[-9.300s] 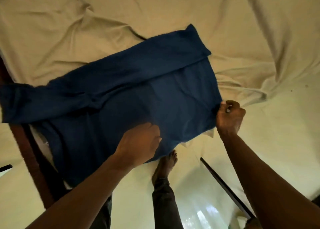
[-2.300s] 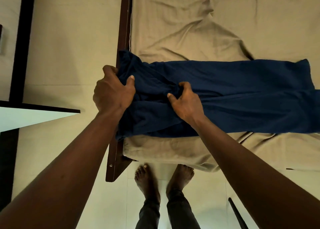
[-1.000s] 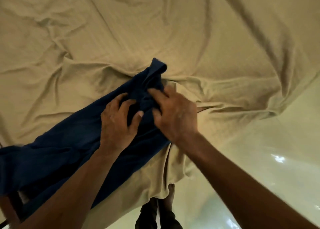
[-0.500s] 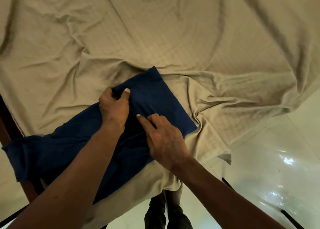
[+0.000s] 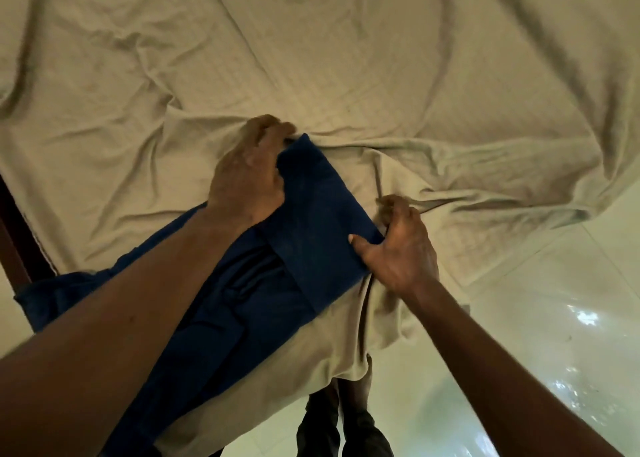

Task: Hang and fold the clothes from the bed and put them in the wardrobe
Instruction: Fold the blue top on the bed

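My dark trouser legs (image 5: 346, 429) stand on the glossy floor (image 5: 554, 301), nearer than both wrists. My right hand (image 5: 398, 249) pinches the near corner of the folded blue garment (image 5: 318, 221), thumb on top, fingers curled at its edge. The garment lies on the beige bed sheet (image 5: 346, 58) between my hands, trailing back under my left forearm. My left hand (image 5: 249, 176) grips its far corner.

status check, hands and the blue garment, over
Left hand grips blue garment at fold's far corner. Right hand pinches near edge. Rest lies long across bed sheet. Nothing in the way.
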{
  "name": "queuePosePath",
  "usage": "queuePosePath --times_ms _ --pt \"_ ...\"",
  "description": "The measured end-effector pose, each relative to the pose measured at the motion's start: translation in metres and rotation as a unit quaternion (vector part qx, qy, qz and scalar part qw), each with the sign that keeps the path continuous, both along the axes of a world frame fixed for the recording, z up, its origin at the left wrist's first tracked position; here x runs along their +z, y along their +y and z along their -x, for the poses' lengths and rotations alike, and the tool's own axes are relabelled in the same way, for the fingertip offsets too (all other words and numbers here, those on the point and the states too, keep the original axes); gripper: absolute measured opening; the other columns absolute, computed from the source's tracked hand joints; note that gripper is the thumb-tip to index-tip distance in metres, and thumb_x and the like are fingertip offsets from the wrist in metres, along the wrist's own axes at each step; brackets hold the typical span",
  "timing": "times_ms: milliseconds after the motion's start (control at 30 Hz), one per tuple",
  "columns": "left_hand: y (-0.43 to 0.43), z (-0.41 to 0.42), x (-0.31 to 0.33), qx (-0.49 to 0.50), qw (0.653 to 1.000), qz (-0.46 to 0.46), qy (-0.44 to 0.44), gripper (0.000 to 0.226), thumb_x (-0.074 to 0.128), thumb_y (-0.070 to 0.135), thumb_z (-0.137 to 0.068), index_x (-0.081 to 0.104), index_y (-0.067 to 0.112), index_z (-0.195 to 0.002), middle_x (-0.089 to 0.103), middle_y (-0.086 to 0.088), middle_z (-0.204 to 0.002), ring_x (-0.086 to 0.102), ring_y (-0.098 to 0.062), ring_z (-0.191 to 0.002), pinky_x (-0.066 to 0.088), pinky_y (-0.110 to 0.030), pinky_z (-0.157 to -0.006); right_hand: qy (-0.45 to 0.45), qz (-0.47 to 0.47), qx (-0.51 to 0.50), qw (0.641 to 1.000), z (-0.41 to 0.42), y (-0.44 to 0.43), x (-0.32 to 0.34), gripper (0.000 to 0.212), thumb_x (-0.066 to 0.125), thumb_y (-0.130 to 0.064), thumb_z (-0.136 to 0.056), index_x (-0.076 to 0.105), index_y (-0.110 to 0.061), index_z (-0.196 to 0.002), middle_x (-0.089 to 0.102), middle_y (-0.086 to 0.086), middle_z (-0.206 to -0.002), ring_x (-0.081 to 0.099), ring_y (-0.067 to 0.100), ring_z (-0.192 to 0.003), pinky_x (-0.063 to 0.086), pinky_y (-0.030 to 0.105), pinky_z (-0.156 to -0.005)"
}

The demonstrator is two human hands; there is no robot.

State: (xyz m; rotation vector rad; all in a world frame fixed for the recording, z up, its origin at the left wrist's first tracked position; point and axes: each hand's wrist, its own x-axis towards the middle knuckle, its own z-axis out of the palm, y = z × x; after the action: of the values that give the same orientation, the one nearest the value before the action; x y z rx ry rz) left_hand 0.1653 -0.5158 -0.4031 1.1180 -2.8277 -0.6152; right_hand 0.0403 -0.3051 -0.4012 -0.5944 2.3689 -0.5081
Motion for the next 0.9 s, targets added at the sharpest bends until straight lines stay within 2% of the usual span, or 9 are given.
queuePosePath --times_ms 67,133,167,233,333,533,700,800,900 --pt "-0.015 0.026 0.006 -0.146 0.984 0.011 -0.103 0.071 0.062 0.008 -0.088 0.040 0.040 -0.149 0.034 0.007 -0.154 0.057 -0.025 -0.110 0.048 -0.044 -0.095 -0.099 -0.043 -0.007 0.994 0.012 -0.008 -0.001 0.047 0.083 -0.038 -0.078 0.058 -0.034 -0.117 0.065 -0.014 -0.105 0.065 0.014 -0.100 0.050 0.030 -0.079" --pt "-0.029 0.046 0.006 -0.236 0.952 0.023 -0.191 0.058 0.064 0.017 -0.094 0.046 0.040 -0.143 0.039 0.006 -0.147 0.061 -0.024 -0.103 0.045 -0.041 -0.081 -0.136 -0.046 -0.003 0.990 0.013 -0.010 -0.003 0.026 0.081 -0.029 -0.079 0.063 -0.033 -0.098 0.069 -0.016 -0.090 0.068 0.013 -0.088 0.050 0.027 -0.069" --pt "-0.033 0.053 0.005 -0.257 0.943 0.013 -0.212 0.048 0.066 0.019 -0.095 0.052 0.035 -0.138 0.044 0.004 -0.140 0.061 -0.026 -0.102 0.041 -0.038 -0.076 -0.142 -0.041 -0.010 0.989 0.012 -0.009 -0.004 0.019 0.080 -0.026 -0.080 0.065 -0.031 -0.092 0.071 -0.014 -0.086 0.069 0.013 -0.084 0.052 0.028 -0.069" --pt "-0.040 0.064 0.006 -0.273 0.942 0.005 -0.194 0.028 0.068 0.017 -0.094 0.061 0.025 -0.120 0.051 0.002 -0.118 0.060 -0.028 -0.099 0.037 -0.036 -0.075 -0.145 -0.016 -0.044 0.988 0.014 -0.007 -0.006 0.010 0.077 -0.023 -0.081 0.070 -0.028 -0.087 0.073 -0.012 -0.082 0.070 0.012 -0.079 0.057 0.029 -0.068" --pt "-0.045 0.078 0.012 -0.234 0.964 0.006 -0.126 0.017 0.070 0.014 -0.092 0.067 0.021 -0.107 0.055 0.005 -0.100 0.058 -0.024 -0.094 0.045 -0.037 -0.078 -0.152 0.020 -0.105 0.983 0.022 -0.001 -0.005 0.007 0.077 -0.022 -0.082 0.072 -0.027 -0.082 0.073 -0.010 -0.076 0.071 0.013 -0.073 0.062 0.033 -0.067" --pt "-0.048 0.142 0.020 -0.164 0.986 -0.007 -0.028 0.012 0.073 0.011 -0.090 0.070 0.019 -0.099 0.060 0.001 -0.100 0.054 -0.018 -0.093 0.046 -0.032 -0.078 -0.071 0.080 -0.204 0.973 0.075 0.005 0.006 0.010 0.078 -0.022 -0.077 0.071 -0.024 -0.070 0.072 -0.007 -0.067 0.069 0.014 -0.066 0.062 0.041 -0.069" --pt "-0.030 0.200 0.027 -0.063 0.995 -0.037 0.066 0.012 0.070 0.009 -0.091 0.069 0.020 -0.095 0.064 0.009 -0.098 0.057 -0.009 -0.090 0.043 -0.020 -0.074 0.021 0.109 -0.232 0.966 0.139 0.004 0.030 0.016 0.075 -0.018 -0.081 0.069 -0.028 -0.069 0.070 -0.015 -0.070 0.067 0.004 -0.063 0.058 0.027 -0.062" --pt "-0.025 0.202 0.039 0.003 0.990 -0.087 0.113 0.015 0.073 0.011 -0.086 0.069 0.024 -0.089 0.069 0.011 -0.097 0.064 -0.007 -0.086 0.052 -0.017 -0.073 0.019 0.148 -0.234 0.961 0.148 0.005 0.044 0.017 0.076 -0.015 -0.081 0.071 -0.030 -0.074 0.070 -0.016 -0.071 0.064 -0.005 -0.054 0.050 0.014 -0.047" --pt "-0.023 0.173 0.057 0.043 0.981 -0.116 0.150 0.017 0.071 0.010 -0.080 0.070 0.025 -0.087 0.071 0.015 -0.089 0.067 -0.004 -0.078 0.054 -0.015 -0.072 0.020 0.203 -0.203 0.958 0.123 0.008 0.053 0.017 0.076 -0.016 -0.080 0.072 -0.033 -0.079 0.073 -0.014 -0.077 0.067 -0.001 -0.065 0.054 0.020 -0.056"
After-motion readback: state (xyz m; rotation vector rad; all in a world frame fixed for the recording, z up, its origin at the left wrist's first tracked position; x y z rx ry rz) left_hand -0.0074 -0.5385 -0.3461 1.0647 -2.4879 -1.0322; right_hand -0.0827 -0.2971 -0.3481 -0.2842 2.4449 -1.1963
